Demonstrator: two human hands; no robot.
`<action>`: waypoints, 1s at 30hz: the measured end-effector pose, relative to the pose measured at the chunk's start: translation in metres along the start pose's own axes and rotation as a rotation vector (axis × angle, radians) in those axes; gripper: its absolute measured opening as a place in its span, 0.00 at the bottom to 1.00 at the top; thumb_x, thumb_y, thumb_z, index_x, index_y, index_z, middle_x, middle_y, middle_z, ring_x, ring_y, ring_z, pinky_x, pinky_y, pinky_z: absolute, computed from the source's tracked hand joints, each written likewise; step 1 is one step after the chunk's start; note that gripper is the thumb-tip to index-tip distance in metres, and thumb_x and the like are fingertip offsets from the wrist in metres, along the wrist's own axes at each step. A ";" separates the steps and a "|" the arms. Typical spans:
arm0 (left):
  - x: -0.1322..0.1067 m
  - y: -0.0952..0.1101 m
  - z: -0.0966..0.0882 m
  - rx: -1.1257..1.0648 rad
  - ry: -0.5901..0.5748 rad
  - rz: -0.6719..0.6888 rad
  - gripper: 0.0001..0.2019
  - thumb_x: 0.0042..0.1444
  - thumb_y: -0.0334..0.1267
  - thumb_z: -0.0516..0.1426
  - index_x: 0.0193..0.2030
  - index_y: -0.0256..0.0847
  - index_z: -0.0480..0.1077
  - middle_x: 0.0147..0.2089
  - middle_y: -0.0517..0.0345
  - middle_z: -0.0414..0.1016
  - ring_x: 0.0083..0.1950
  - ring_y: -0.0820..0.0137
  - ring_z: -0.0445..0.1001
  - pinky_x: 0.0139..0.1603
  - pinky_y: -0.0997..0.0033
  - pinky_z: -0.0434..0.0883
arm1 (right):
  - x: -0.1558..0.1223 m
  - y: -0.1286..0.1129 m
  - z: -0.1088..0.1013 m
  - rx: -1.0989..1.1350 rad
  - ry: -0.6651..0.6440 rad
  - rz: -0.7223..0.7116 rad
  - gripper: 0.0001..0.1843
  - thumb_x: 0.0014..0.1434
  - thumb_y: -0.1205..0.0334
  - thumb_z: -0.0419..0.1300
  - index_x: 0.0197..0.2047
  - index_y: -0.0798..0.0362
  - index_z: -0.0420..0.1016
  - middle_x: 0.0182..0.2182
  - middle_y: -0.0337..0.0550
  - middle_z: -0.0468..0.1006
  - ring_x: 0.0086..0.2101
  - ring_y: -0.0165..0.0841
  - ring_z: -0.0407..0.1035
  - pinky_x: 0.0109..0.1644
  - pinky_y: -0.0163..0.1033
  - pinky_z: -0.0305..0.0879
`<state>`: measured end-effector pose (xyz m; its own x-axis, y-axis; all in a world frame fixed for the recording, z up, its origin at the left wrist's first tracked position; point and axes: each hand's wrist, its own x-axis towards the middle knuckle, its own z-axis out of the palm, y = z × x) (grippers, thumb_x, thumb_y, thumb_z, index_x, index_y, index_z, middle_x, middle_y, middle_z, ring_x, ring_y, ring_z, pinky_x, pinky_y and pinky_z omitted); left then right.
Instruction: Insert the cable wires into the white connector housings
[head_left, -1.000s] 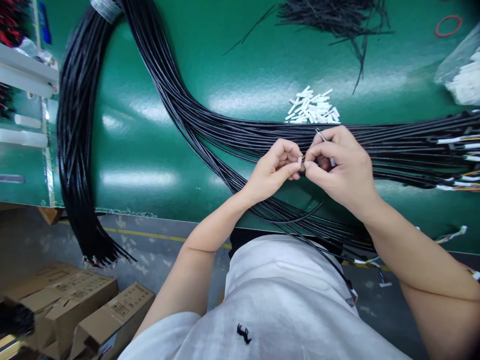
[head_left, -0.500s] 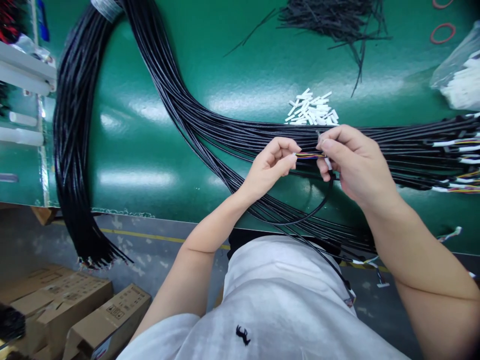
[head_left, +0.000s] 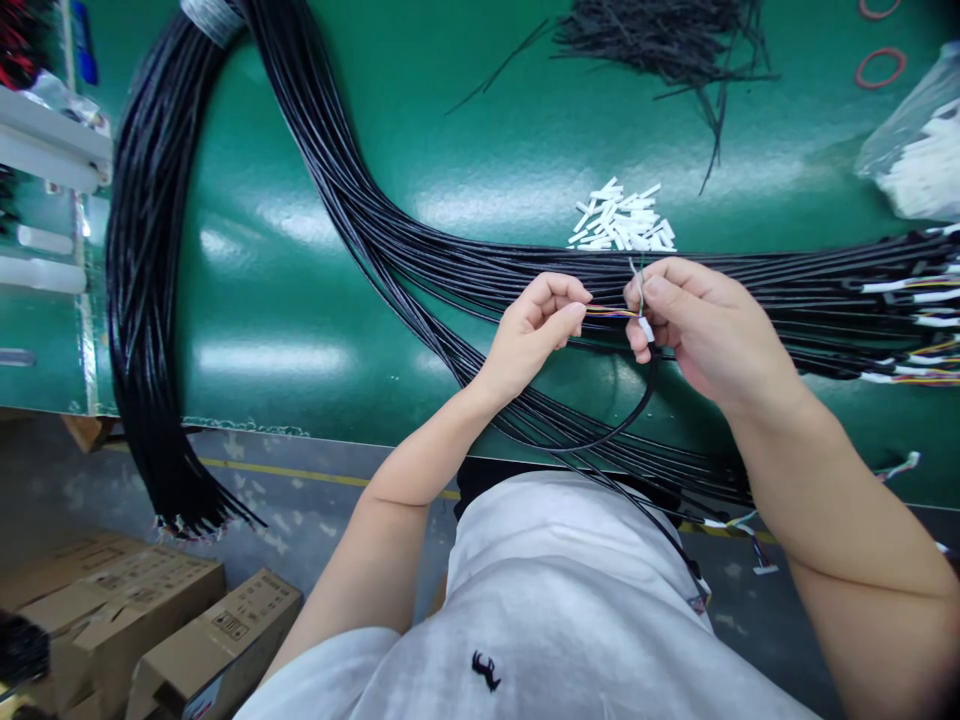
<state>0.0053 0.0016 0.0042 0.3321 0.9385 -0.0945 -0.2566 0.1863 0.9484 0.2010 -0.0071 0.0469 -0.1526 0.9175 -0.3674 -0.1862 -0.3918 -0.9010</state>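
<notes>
Between my hands runs a short stretch of thin coloured wires (head_left: 609, 312) at the end of a black cable (head_left: 646, 395). My left hand (head_left: 544, 325) pinches the far ends of these wires between thumb and fingertips. At the cable end, beside a white sleeve (head_left: 646, 328), my right hand (head_left: 694, 318) is closed on separate thin pale and greenish wires that stick up past its fingertips. The cable loops down from the sleeve toward the bundle of black cables (head_left: 465, 262) lying under both hands.
Small white tubes (head_left: 624, 218) lie in a pile behind the bundle. Farther back is a heap of thin black strips (head_left: 667, 40). A clear bag of white parts (head_left: 926, 165) and a red ring (head_left: 880, 68) are at right. Cardboard boxes (head_left: 217, 635) stand on the floor at left.
Both hands have shifted slightly left with the cable end. The white sleeve shows more fully below my right fingers, and the pale and greenish wires stand out more clearly.
</notes>
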 end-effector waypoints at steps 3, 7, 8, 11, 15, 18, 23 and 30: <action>0.000 0.000 0.001 0.030 -0.016 0.014 0.17 0.63 0.54 0.67 0.42 0.42 0.74 0.29 0.67 0.69 0.29 0.82 0.67 0.30 0.81 0.66 | 0.001 0.000 -0.004 -0.029 -0.134 0.088 0.16 0.60 0.50 0.73 0.31 0.52 0.77 0.23 0.36 0.72 0.21 0.26 0.66 0.24 0.33 0.64; -0.001 -0.001 0.001 0.132 -0.031 0.102 0.19 0.61 0.57 0.67 0.42 0.43 0.74 0.31 0.66 0.71 0.29 0.81 0.67 0.31 0.78 0.66 | 0.002 -0.001 -0.006 -0.058 -0.196 0.132 0.17 0.57 0.51 0.76 0.28 0.52 0.77 0.23 0.37 0.71 0.22 0.27 0.63 0.22 0.34 0.61; -0.002 -0.002 0.001 0.172 -0.027 0.132 0.19 0.61 0.57 0.67 0.43 0.43 0.75 0.31 0.66 0.71 0.29 0.81 0.67 0.31 0.77 0.66 | 0.002 -0.001 -0.006 -0.061 -0.194 0.129 0.18 0.57 0.51 0.76 0.28 0.52 0.77 0.23 0.37 0.70 0.22 0.27 0.63 0.22 0.34 0.60; -0.003 -0.003 0.000 0.295 -0.018 0.227 0.19 0.63 0.58 0.66 0.46 0.43 0.77 0.34 0.63 0.76 0.32 0.79 0.71 0.33 0.75 0.67 | 0.001 -0.002 -0.004 -0.079 -0.203 0.118 0.19 0.56 0.49 0.76 0.27 0.52 0.77 0.23 0.37 0.70 0.23 0.27 0.62 0.21 0.35 0.59; -0.003 -0.002 -0.001 0.377 -0.031 0.258 0.22 0.61 0.61 0.66 0.41 0.41 0.76 0.37 0.61 0.79 0.34 0.78 0.73 0.36 0.74 0.68 | -0.001 0.000 -0.003 -0.112 -0.181 0.066 0.18 0.58 0.50 0.76 0.29 0.51 0.77 0.23 0.36 0.70 0.23 0.27 0.62 0.22 0.34 0.60; -0.003 -0.003 0.000 0.341 -0.015 0.211 0.23 0.62 0.62 0.64 0.39 0.42 0.75 0.35 0.63 0.76 0.33 0.79 0.70 0.36 0.75 0.68 | -0.002 0.003 -0.003 -0.091 -0.158 0.007 0.16 0.58 0.49 0.76 0.35 0.50 0.79 0.24 0.34 0.70 0.23 0.27 0.63 0.22 0.34 0.61; -0.003 -0.002 0.000 0.252 -0.026 0.218 0.19 0.64 0.58 0.65 0.39 0.42 0.75 0.36 0.63 0.76 0.35 0.79 0.72 0.39 0.75 0.70 | -0.001 0.003 -0.003 -0.111 -0.133 -0.022 0.19 0.60 0.44 0.75 0.37 0.50 0.80 0.22 0.34 0.69 0.22 0.26 0.62 0.22 0.33 0.59; -0.003 -0.004 -0.001 0.233 -0.081 0.224 0.16 0.66 0.55 0.64 0.50 0.46 0.77 0.36 0.63 0.76 0.34 0.78 0.73 0.38 0.74 0.71 | -0.001 -0.003 -0.004 -0.092 -0.154 0.044 0.19 0.57 0.48 0.77 0.30 0.52 0.77 0.23 0.37 0.70 0.23 0.27 0.61 0.21 0.34 0.56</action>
<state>0.0044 -0.0014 0.0002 0.3649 0.9206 0.1394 -0.1197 -0.1021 0.9875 0.2054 -0.0064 0.0486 -0.3065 0.8755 -0.3735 -0.0876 -0.4167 -0.9048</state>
